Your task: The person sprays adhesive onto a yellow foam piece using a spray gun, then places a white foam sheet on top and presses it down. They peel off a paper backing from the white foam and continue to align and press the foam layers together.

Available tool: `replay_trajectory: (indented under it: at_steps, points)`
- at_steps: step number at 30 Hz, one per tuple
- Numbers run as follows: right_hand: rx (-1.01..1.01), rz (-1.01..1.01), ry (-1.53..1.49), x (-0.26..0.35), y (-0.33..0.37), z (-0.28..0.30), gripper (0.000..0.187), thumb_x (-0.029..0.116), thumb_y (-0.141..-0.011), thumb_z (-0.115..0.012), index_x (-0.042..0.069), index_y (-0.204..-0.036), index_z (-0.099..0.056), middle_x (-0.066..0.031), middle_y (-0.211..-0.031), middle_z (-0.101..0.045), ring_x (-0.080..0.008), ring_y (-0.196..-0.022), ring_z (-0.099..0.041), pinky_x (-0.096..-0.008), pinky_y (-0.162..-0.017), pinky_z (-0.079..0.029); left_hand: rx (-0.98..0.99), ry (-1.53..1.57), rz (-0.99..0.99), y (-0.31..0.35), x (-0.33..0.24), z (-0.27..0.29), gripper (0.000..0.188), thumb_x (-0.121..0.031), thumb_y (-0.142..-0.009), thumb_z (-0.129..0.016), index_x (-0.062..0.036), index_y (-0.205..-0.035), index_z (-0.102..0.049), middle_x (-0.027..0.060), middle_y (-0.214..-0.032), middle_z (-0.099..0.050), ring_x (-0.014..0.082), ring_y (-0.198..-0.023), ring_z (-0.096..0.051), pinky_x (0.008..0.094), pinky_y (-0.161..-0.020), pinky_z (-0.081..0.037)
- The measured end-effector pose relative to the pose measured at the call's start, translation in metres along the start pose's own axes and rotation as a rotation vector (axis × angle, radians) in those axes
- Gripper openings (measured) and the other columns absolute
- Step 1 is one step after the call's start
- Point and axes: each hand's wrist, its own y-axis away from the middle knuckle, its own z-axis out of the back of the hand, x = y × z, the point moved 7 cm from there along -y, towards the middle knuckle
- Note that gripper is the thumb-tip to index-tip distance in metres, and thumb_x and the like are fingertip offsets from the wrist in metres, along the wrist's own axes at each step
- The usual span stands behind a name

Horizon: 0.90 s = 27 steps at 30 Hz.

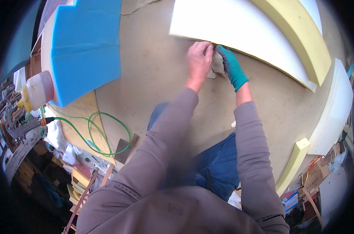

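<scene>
Foam is what both hands work at: a broad white slab (231,27) lies flat on the brown board (153,78), its near edge facing the person, so it can be reached from a kneeling spot on that same surface. The left hand (199,58), bare, is curled with its fingers (202,47) bunched at the slab's lower edge, pinching a crumpled pale rag (217,66). The right hand (232,67), in a teal glove, presses against the rag from the other side, fingers bent around it; exactly how tightly either hand grips cannot be told, since the rag hides the fingertips. The rag sits between the two hands, touching the slab's edge, which suggests it is held there to rub or dab that edge. A yellow foam piece (298,35) lies on the slab's far side, and another white panel (335,109) leans at the right, with a small yellow block (296,160) below it, all kept off to the side near the board's edge. At the left a blue foam block (87,46) rests on a bench, just beside a plastic bottle (38,89) of reddish liquid lying on its side. A green hose (95,132) loops below it, well apart from the hands.
</scene>
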Motion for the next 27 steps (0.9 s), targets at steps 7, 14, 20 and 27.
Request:
replay_trajectory:
  at_steps: [7,14,20,27]
  points:
    - [0.036,-0.007,-0.028,0.023,0.005,-0.007,0.055,0.046,-0.109,-0.066,-0.001,-0.137,-0.072,-0.0065,-0.129,-0.073,-0.0178,-0.115,-0.063,-0.0355,-0.104,-0.051,-0.064,0.003,-0.202,0.015,-0.013,-0.009,0.005,-0.006,-0.092,-0.073,-0.0019,-0.091,-0.069,0.0150,-0.108,-0.072,0.0392,-0.102,-0.067,0.0483,-0.088,-0.055]
    - [-0.264,-0.151,0.430,-0.011,-0.027,-0.003,0.060,0.051,-0.096,-0.071,-0.006,-0.114,-0.077,-0.0220,-0.112,-0.080,-0.0325,-0.101,-0.075,-0.0481,-0.090,-0.057,-0.047,0.111,-0.102,0.024,-0.005,-0.018,0.004,-0.002,-0.090,-0.070,-0.0002,-0.094,-0.071,0.0186,-0.111,-0.073,0.0388,-0.095,-0.072,0.0454,-0.085,-0.060]
    - [-0.465,-0.058,0.755,-0.004,-0.016,-0.018,0.045,0.044,-0.099,-0.063,0.004,-0.113,-0.079,-0.0262,-0.118,-0.077,-0.0462,-0.112,-0.073,-0.0556,-0.097,-0.057,0.025,-0.097,-0.223,-0.003,-0.013,0.031,0.009,-0.009,-0.088,-0.074,-0.0032,-0.095,-0.075,0.0156,-0.104,-0.076,0.0375,-0.097,-0.072,0.0479,-0.086,-0.058]
    - [-0.335,-0.005,0.959,0.017,0.005,-0.007,0.039,0.043,-0.106,-0.059,0.011,-0.116,-0.077,-0.0203,-0.116,-0.078,-0.0436,-0.107,-0.073,-0.0535,-0.092,-0.057,0.324,-0.513,-0.265,-0.078,-0.028,0.008,0.028,-0.039,-0.095,-0.076,-0.0118,-0.100,-0.079,0.0119,-0.106,-0.075,0.0395,-0.108,-0.067,0.0513,-0.094,-0.052]
